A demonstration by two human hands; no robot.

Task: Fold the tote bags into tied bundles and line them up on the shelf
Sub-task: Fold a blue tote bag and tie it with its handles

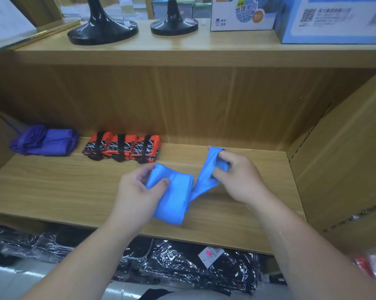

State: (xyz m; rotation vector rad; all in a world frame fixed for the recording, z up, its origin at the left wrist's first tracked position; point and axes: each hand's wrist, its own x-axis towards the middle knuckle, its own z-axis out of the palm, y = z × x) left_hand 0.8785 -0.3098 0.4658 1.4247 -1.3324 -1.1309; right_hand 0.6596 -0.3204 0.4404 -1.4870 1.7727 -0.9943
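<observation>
Blue tote bag (174,198) not yet tied, in front and right of the 3 orange bundles (122,148).
Left hand (139,187) pinches its folded body and right hand (236,176) grips its strap (210,161); a slack strap could let the folds spring open.

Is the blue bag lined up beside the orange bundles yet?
No, the left hand and right hand hold the blue bag in front of the orange bundles.

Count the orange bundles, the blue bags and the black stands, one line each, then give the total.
Orange bundles: 3
Blue bag: 1
Black stands: 2
Total: 6
</observation>
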